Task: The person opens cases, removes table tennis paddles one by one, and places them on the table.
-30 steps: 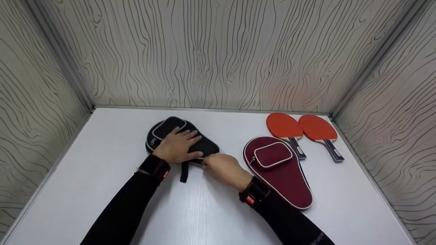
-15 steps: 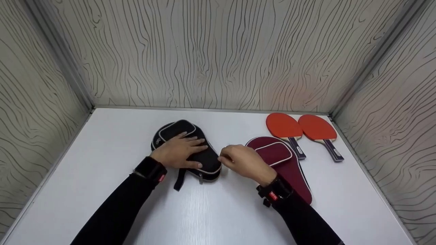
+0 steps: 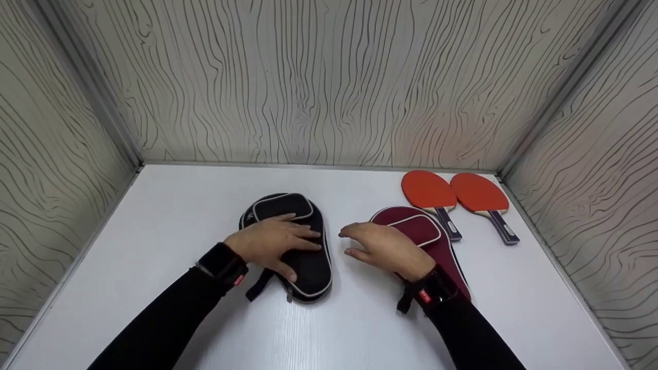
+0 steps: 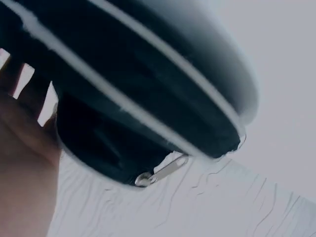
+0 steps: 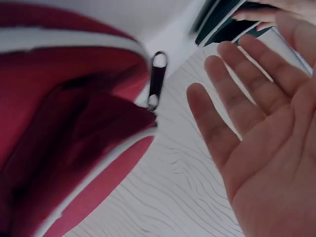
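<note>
A black table tennis bat case (image 3: 308, 272) with white piping lies on the table, its narrow end toward me. My left hand (image 3: 272, 241) rests flat across its middle, fingers spread and thumb toward the narrow end. The case's zip pull (image 4: 165, 170) hangs at its edge in the left wrist view, and a black strap (image 3: 259, 285) sticks out at its left. My right hand (image 3: 385, 246) holds nothing, its fingers extended between the black case and a maroon bat case (image 3: 447, 257). It partly hides the maroon case, whose zip pull (image 5: 157, 81) shows in the right wrist view.
Two red table tennis bats (image 3: 429, 190) (image 3: 480, 192) lie side by side at the back right, handles toward me. One handle lies right beside the maroon case. Wood-patterned panels (image 3: 318, 82) enclose the white table (image 3: 169, 216) at the back and both sides.
The black case has turned clockwise and come nearer under my left hand, its narrow end now toward me. My right hand has left its zip edge, moved right and spread its fingers.
</note>
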